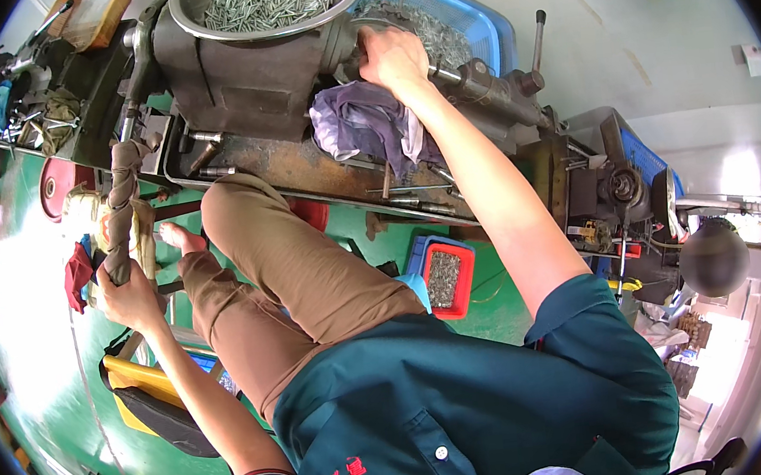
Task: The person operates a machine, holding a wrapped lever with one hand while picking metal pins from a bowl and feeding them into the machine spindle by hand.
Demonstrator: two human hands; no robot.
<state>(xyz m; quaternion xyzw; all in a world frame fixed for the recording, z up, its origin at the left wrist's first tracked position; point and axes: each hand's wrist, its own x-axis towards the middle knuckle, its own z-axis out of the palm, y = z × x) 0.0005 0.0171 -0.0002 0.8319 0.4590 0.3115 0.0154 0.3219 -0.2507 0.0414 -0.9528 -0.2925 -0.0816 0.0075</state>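
Observation:
My left hand (130, 296) is wrapped round the lower end of a long lever (119, 203) bound in brown cloth. That lever hangs from the left side of a dark metal machine, a small lathe by its look (243, 90). Up at the machine's spindle, my right hand (394, 57) has its fingers curled in; the fingertips and whatever they hold are hidden. Just right of this hand lies a tailstock-like cylinder (485, 85) with a bright metal tip. A purple and grey rag (360, 122) hangs just below my right wrist.
A steel bowl (185, 18) of small metal pins sits on the machine, with a blue basket (501, 38) of metal pieces behind. Tools lie in the machine's tray (277, 167). A red bin (465, 284) of small parts stands on the green floor beside my legs.

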